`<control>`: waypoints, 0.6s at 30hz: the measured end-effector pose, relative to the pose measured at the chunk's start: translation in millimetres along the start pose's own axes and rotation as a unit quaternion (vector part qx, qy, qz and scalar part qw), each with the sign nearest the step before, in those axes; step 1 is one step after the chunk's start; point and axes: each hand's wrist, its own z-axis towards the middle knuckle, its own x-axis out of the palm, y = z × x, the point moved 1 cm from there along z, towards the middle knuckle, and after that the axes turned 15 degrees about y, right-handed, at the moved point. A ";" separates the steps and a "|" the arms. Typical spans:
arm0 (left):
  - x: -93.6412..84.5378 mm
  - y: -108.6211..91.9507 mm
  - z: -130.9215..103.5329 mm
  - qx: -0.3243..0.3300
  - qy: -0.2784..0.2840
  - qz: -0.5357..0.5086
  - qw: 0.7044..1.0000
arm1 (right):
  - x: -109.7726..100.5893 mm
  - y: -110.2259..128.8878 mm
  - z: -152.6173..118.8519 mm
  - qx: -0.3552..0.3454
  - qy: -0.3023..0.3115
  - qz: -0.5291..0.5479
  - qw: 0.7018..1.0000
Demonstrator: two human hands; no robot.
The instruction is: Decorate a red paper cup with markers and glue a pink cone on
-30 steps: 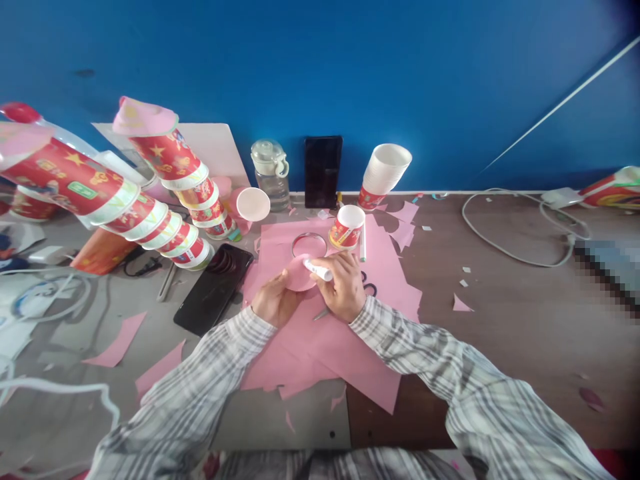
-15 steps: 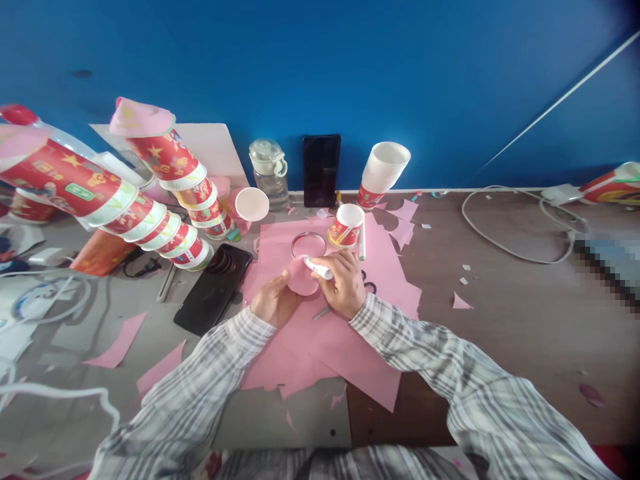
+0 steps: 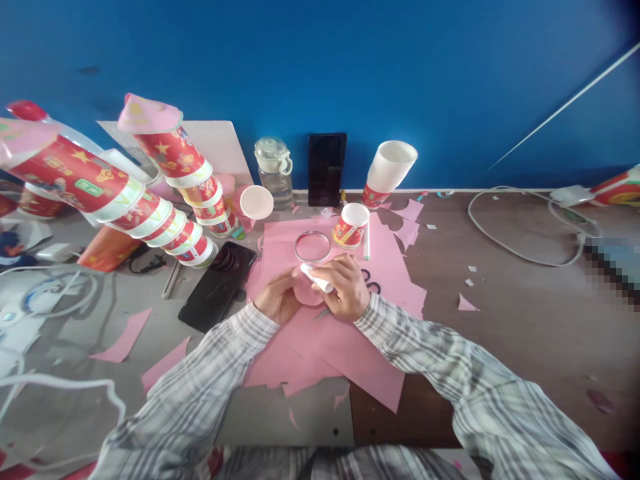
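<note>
My left hand (image 3: 277, 297) grips a pink paper circle (image 3: 307, 293) by its left side. My right hand (image 3: 345, 287) is closed around a white glue stick (image 3: 317, 279), whose tip is at the circle's upper edge. Whether the tip touches the paper I cannot tell. Just beyond the circle lies a clear ring (image 3: 313, 246), apparently a tape roll. Under my right hand lie scissors (image 3: 373, 287), with only the dark handles and a bit of blade showing. Pink paper sheets (image 3: 320, 353) spread beneath both hands.
Behind stand a red paper cup (image 3: 350, 227), a cup stack (image 3: 390, 173), a water bottle (image 3: 274, 173) and an upright phone (image 3: 327, 170). At left are joined cup towers (image 3: 173, 153) and a flat black phone (image 3: 217, 287). A white cable (image 3: 470, 220) loops at right.
The pink circle has tipped and sits slightly lower. The glue stick has shifted over its upper edge, and the fingers of my right hand have moved a little. The whole view has shifted slightly.
</note>
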 end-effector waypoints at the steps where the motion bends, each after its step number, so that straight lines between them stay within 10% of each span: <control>1: 0.8 -0.5 0.2 -0.002 0.006 -0.003 1.000 | -0.5 -0.2 -0.3 0.006 -0.005 0.004 1.000; 18: -3.0 4.9 2.7 0.017 -0.017 0.008 1.000 | -1.1 7.2 -4.3 -0.044 -0.026 0.003 0.999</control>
